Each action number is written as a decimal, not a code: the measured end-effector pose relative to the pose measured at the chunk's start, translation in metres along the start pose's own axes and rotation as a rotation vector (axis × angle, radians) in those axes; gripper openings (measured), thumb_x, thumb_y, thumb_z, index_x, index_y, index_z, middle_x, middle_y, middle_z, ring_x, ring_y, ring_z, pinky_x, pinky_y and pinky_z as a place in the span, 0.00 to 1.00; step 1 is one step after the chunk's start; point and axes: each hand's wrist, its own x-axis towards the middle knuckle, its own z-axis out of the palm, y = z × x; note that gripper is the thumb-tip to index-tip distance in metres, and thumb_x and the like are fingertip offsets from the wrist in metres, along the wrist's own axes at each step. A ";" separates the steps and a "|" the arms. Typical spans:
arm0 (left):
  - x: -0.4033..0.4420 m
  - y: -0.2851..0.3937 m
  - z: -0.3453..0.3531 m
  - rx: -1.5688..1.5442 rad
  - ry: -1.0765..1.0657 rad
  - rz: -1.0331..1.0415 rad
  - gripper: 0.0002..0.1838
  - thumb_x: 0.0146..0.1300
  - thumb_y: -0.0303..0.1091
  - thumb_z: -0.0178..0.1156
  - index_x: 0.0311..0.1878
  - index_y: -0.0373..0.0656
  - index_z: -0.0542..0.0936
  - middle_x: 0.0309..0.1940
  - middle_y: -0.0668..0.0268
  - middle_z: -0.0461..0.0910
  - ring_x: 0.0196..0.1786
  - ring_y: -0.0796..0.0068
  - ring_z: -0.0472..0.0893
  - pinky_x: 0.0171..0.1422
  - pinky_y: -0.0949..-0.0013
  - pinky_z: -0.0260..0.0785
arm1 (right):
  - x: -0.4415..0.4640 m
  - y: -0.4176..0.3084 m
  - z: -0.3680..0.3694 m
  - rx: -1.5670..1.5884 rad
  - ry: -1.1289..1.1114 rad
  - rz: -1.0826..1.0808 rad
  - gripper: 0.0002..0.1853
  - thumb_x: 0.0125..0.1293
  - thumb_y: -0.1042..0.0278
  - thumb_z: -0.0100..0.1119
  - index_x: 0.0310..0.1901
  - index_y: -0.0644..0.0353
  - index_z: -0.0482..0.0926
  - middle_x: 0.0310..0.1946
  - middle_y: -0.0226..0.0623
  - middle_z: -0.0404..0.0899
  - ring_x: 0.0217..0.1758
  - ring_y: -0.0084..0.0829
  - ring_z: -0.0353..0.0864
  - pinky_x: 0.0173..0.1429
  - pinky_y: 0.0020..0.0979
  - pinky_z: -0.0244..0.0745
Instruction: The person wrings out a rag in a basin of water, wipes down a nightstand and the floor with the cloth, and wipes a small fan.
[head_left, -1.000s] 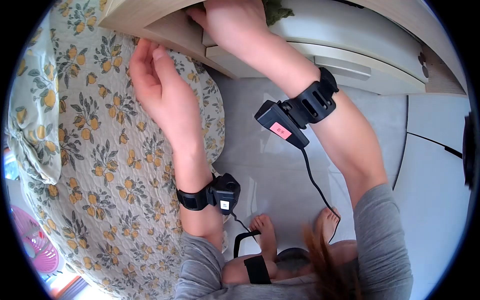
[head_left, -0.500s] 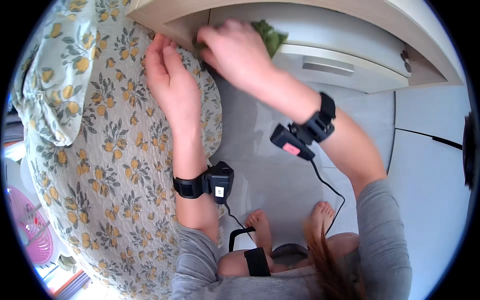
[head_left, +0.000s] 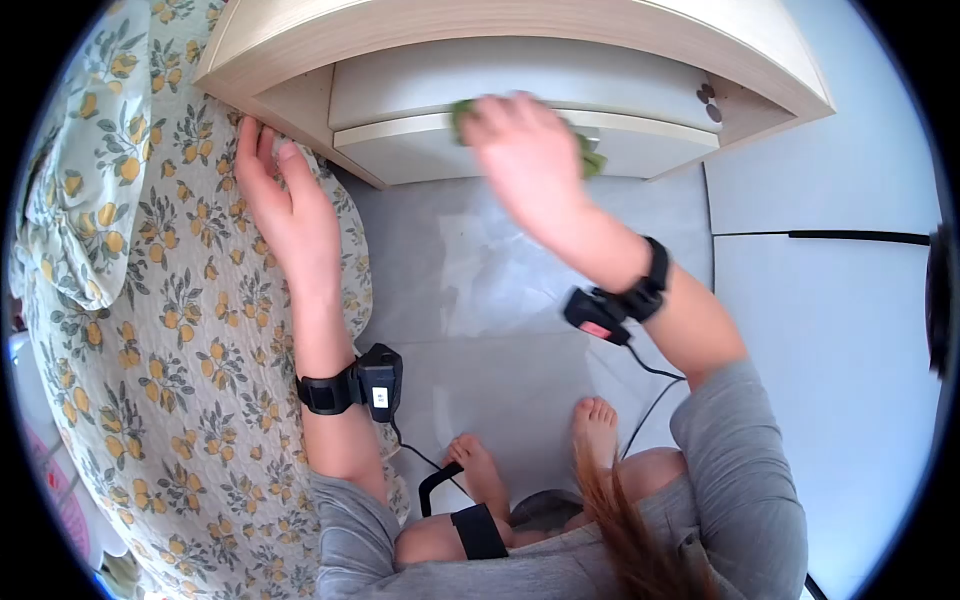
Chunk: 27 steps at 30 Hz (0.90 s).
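Near the middle of the drawer front [head_left: 395, 155], my right hand [head_left: 530, 155] presses a green cloth [head_left: 594, 161] against its upper edge. Motion blurs the fingers a little, and the cloth sticks out on both sides of them. The hand and cloth hide most of the drawer's handle. My left hand [head_left: 290, 205] lies along the lemon-patterned bedspread [head_left: 225, 290], beside the left corner of the wooden cabinet [head_left: 270, 75]. Its fingers are stretched out, and it holds nothing.
Above the drawer is an open recess with a white panel [head_left: 520, 75] and dark round pieces [head_left: 709, 102] at its right end. White cabinet doors [head_left: 810, 330] stand on the right. Grey floor tiles [head_left: 470, 300] lie below, with my bare feet on them.
My right hand has moved the cloth from the recess's left end rightward to the middle of the drawer front. The camera view has shifted; my left hand stays by the cabinet corner.
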 end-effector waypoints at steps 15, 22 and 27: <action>-0.050 0.040 0.070 0.266 -0.206 0.384 0.19 0.66 0.26 0.47 0.61 0.39 0.65 0.58 0.57 0.60 0.57 0.65 0.64 0.62 0.62 0.56 | -0.031 0.042 -0.017 0.157 0.031 0.157 0.06 0.47 0.70 0.55 0.29 0.55 0.78 0.34 0.30 0.73 0.40 0.34 0.74 0.41 0.33 0.74; -0.061 0.023 0.064 0.272 -0.255 0.309 0.19 0.68 0.28 0.45 0.61 0.41 0.65 0.58 0.58 0.60 0.58 0.65 0.65 0.62 0.61 0.56 | -0.089 0.135 -0.050 -0.017 -0.052 0.449 0.10 0.56 0.71 0.55 0.41 0.54 0.79 0.46 0.28 0.76 0.46 0.39 0.76 0.45 0.38 0.76; -0.056 0.021 0.042 0.248 -0.226 0.197 0.17 0.69 0.30 0.45 0.60 0.40 0.66 0.55 0.57 0.62 0.53 0.68 0.68 0.59 0.66 0.60 | -0.111 0.168 -0.057 0.273 0.124 0.600 0.09 0.61 0.69 0.56 0.42 0.61 0.75 0.42 0.39 0.75 0.44 0.42 0.76 0.46 0.37 0.72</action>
